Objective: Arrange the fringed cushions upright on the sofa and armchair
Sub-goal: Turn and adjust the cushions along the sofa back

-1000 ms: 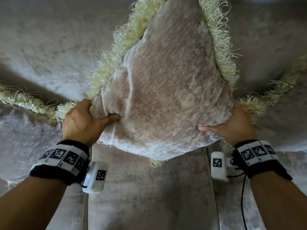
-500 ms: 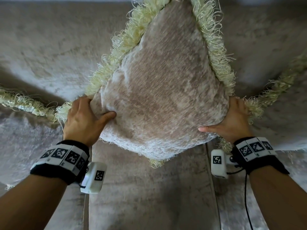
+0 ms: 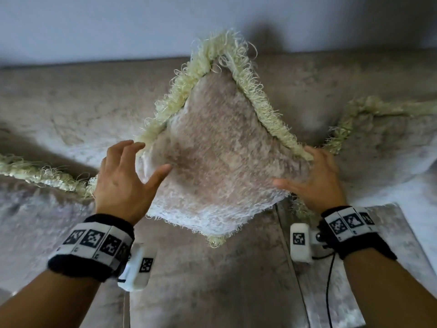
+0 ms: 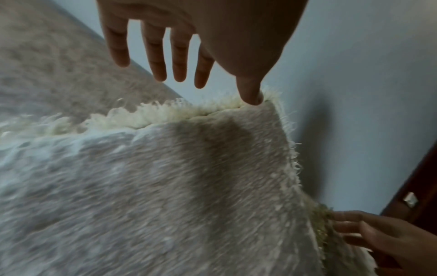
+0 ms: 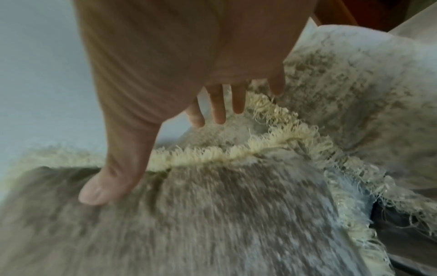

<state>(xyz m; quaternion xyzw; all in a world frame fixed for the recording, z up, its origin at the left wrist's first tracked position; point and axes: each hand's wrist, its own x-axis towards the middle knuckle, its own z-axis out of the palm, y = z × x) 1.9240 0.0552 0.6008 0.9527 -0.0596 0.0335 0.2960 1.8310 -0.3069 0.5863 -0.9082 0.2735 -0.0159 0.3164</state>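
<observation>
A beige plush cushion (image 3: pixel 224 162) with a cream fringe stands on one corner against the sofa back (image 3: pixel 82 110), top corner up. My left hand (image 3: pixel 132 171) is at its left corner, fingers straight and spread, with only the thumb tip on the front face. The left wrist view shows those fingers (image 4: pixel 158 56) clear of the fringe. My right hand (image 3: pixel 312 176) is at the right corner: its thumb (image 5: pixel 104 188) presses the cushion face, and straight fingers lie behind the fringe. Two more fringed cushions lean on either side, one left (image 3: pixel 35 221) and one right (image 3: pixel 402 166).
The sofa seat (image 3: pixel 212 280) spreads out below the cushion, with a seam running down on the right. A pale wall (image 3: pixel 118 24) rises behind the sofa back. Dark wooden furniture (image 4: pixel 421 186) shows at the right edge of the left wrist view.
Both hands gripped the cushion's side corners before; now the left hand has spread open and the right has flattened. The cushion's whole top corner and the wall have come into view.
</observation>
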